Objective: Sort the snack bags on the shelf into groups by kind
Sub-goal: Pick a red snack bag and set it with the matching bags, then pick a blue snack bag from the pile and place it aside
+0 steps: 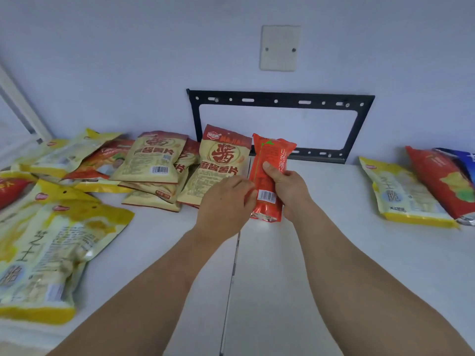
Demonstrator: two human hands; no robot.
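An orange-red snack bag (270, 160) is held upright above the middle of the white shelf (334, 253). My right hand (288, 186) grips its right edge, thumb across the front. My left hand (226, 204) touches its lower left edge with curled fingers. Behind and left lies a pile of beige bags with red tops (154, 158); one beige bag (221, 160) leans just left of the held bag. Yellow bags (51, 242) lie at the near left. At the right lie a yellow bag (401, 194), a red bag (442, 178) and part of a blue bag (462, 160).
A black metal bracket (280, 100) is fixed to the wall behind the shelf, under a white wall plate (280, 47). A seam (234, 265) splits the shelf top down the middle. More red and yellow bags (77, 155) are heaped at the far left.
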